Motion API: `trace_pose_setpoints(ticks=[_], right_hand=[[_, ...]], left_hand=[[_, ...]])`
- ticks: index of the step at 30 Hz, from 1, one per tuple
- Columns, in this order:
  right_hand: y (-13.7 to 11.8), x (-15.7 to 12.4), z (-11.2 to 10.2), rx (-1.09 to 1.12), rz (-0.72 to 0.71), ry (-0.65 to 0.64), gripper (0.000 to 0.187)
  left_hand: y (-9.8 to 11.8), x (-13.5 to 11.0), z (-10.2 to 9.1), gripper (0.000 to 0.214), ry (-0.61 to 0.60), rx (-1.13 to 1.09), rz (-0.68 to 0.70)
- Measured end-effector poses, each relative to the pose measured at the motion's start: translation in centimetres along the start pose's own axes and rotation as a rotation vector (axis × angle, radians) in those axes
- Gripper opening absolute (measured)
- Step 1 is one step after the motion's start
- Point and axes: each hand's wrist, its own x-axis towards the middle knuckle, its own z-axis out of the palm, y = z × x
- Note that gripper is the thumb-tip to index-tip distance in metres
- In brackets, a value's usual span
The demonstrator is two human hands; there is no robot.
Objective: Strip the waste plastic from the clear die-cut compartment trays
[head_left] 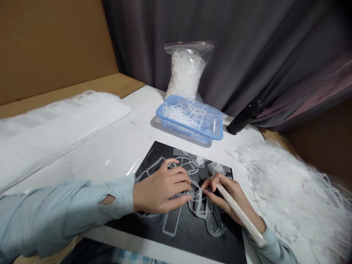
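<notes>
My left hand [167,187] lies palm down over translucent plastic frames, its fingers apart. Its thumb and fingertips are close to a clear frame piece [202,205]; whether they touch it I cannot tell. My right hand [229,194] is closed in a pen-like grip on a slim white stick-shaped tool [242,216], whose back end points towards me. The tool's tip is hidden by the fingers, which meet at the edge of the same clear piece. Under both hands is a black mat [189,238] with loose looped frames [172,223] and small clear rectangles [217,168].
Behind the mat stands a blue basket [189,134] of white frames. Farther back is a filled zip bag [187,71]. A black cylinder [244,117] lies tilted by the curtain. Plastic-covered white sheets [55,124] are left; a heap of clear strips [297,194] is right.
</notes>
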Motion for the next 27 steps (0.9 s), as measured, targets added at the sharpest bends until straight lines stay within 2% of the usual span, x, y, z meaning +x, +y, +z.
trace_pose_setpoints(ticks=[3,7,10,15,18,23,27], right_hand=[[0.0,-0.1,0.9,0.027,-0.119,0.117,0.02],[-0.1,-0.1,2.1,0.04,-0.284,0.133,0.023],[-0.3,-0.1,2.8,0.048,-0.328,0.142,0.025],[-0.4,0.3,3.2,-0.009,-0.4,0.191,0.029],[-0.4,0.4,3.1,-0.018,-0.404,0.178,0.029],[-0.6,0.3,2.9,-0.03,-0.336,0.098,0.026],[-0.5,0.2,3.1,0.027,-0.271,0.065,0.022]], left_hand=[[0.0,-0.1,0.2,0.02,0.061,-0.039,-0.039],[0.0,0.0,0.3,0.016,0.105,-0.063,-0.134],[-0.1,0.1,0.4,0.02,0.09,-0.041,-0.058],[-0.5,0.1,0.3,0.008,0.145,-0.006,0.083],[-0.4,0.2,0.1,0.011,0.158,0.023,0.125],[0.1,0.4,0.1,0.018,0.105,0.081,0.146],[0.2,0.4,0.1,0.018,0.138,0.091,0.115]])
